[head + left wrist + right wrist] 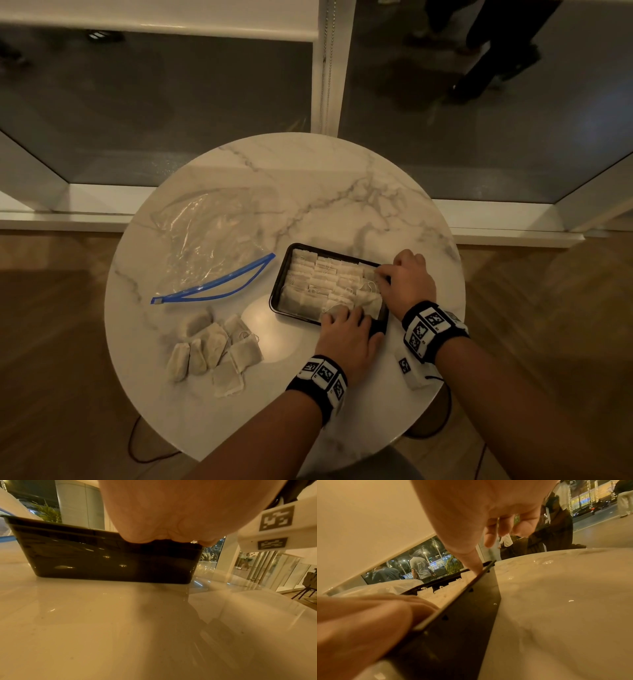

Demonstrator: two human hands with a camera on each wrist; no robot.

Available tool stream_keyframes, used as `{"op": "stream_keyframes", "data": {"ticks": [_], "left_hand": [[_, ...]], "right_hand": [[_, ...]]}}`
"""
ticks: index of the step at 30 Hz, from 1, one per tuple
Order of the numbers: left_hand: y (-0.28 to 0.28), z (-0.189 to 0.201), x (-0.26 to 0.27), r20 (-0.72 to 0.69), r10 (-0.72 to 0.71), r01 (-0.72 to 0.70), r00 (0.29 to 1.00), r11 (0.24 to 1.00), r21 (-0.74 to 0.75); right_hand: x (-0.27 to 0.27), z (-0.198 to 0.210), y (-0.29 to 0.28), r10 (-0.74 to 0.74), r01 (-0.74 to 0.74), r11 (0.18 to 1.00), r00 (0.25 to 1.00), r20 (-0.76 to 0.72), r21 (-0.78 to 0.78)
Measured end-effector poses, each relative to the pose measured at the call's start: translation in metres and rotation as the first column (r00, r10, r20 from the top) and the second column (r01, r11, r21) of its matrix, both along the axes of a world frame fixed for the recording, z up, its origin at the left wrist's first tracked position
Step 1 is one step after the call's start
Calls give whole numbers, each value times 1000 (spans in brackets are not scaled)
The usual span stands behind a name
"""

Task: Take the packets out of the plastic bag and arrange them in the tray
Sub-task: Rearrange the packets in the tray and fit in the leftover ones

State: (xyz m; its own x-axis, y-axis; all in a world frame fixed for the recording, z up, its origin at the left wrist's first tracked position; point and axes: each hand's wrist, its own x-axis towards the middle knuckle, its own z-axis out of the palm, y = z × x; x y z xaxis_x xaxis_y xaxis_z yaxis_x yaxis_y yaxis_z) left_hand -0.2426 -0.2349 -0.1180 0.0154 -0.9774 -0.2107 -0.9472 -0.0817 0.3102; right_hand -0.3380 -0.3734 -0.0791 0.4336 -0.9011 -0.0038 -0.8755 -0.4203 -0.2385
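Round marble counter stands before dark window panes, wood floor on either side. Black tray sits right of centre on the counter, packed with pale packets in the tray set in rows; those at the near right corner lie less orderly. Left hand lies over the near rim of the tray, fingers extended onto a packet at the near edge; left wrist view shows only the palm above the dark tray wall, so whether the fingertips pinch the packet cannot be told. Right hand is over the right end of the tray, fingers curved down onto the packets there; right wrist view shows one finger pointing down just inside the tray rim, the others loosely bent and apart, nothing seen clamped. Clear plastic bag lies flat on the left half of the counter, blue zip strip gaping open, well apart from the tray. Loose packets lie in a cluster on the counter near the front left, between bag and counter edge. Both wrists wear black bands with square printed markers.
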Motion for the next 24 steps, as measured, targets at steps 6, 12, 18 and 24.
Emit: {"op": "stream_keyframes", "data": {"ticks": [6, 12, 18, 24], "left_hand": [[0, 2, 1, 18, -12, 11, 1000, 1000, 30], [0, 2, 1, 15, -9, 9, 1000, 1000, 17], [0, 4, 1, 7, -10, 10, 1000, 1000, 28], [-1, 6, 1, 13, -6, 6, 1000, 1000, 28]], "right_hand": [[13, -6, -6, 74, -77, 997, 994, -81, -28], [24, -3, -7, -6, 15, 999, 968, -249, 35], [26, -5, -4, -129, 140, 990, 937, -324, 11], [28, -8, -7, -111, 123, 992, 940, -322, 15]]}}
